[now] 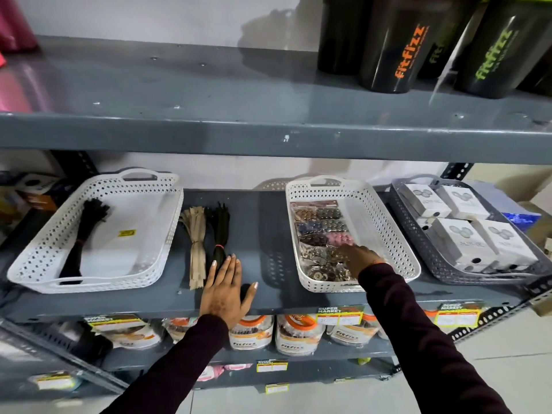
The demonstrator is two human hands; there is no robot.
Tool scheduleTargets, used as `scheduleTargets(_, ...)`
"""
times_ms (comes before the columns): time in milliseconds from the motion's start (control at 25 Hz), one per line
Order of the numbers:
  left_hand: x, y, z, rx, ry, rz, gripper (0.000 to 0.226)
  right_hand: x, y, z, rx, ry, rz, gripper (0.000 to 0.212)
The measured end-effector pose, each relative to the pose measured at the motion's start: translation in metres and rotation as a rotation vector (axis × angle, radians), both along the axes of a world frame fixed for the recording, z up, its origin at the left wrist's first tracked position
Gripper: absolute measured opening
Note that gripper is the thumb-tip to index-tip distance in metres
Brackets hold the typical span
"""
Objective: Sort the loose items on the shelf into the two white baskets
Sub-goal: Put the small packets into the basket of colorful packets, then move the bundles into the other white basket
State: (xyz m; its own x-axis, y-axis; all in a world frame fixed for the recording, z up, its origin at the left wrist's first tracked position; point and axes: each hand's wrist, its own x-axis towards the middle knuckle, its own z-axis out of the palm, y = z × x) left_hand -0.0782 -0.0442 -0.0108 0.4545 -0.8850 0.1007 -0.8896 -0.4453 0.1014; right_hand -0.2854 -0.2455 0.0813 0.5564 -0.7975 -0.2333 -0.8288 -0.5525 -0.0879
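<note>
Head view: perforated white plastic baskets (167,222), bundled zippers (195,234) on metal shelf (260,222)

Grey-blue metal shelving (268,135) against a plain white wall (167,19), slotted angle uprights (457,170) at the corners. Black tumblers (391,46) on the upper tier, far right. Jars (294,336) on the lower tier behind yellow price labels (340,315). Pale tiled floor (507,354) near right.

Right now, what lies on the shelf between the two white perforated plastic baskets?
In the head view, a beige zipper bundle and a black zipper bundle lie side by side near the left basket; the left hand rests flat below them.
</note>
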Motion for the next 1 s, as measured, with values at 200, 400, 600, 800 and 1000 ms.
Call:
scheduleTargets(200, 0.003, 0.003, 0.021, -0.125, -0.023, 0.007, 0.075, 0.009, -0.002, 0.008, -0.022, 0.024, -0.039, 0.042)
scheduleTargets(400, 0.051, 0.026, 0.055, -0.319, -0.077, 0.117, 0.069, 0.079, 0.035, 0.03, -0.154, -0.224, 0.043, 0.035)
scheduleTargets(600, 0.126, 0.086, 0.069, -0.348, -0.071, 0.276, 0.074, 0.185, 0.078, 0.026, -0.077, -0.287, 0.169, 0.024)
scheduleTargets(800, 0.197, 0.149, 0.06, -0.292, -0.01, 0.404, 0.08, 0.286, 0.135, -0.013, 0.119, -0.245, 0.121, 0.044)
scheduleTargets(1000, 0.22, 0.169, 0.049, -0.273, 0.057, 0.365, 0.089, 0.31, 0.146, -0.039, -0.002, -0.256, -0.044, 0.059)
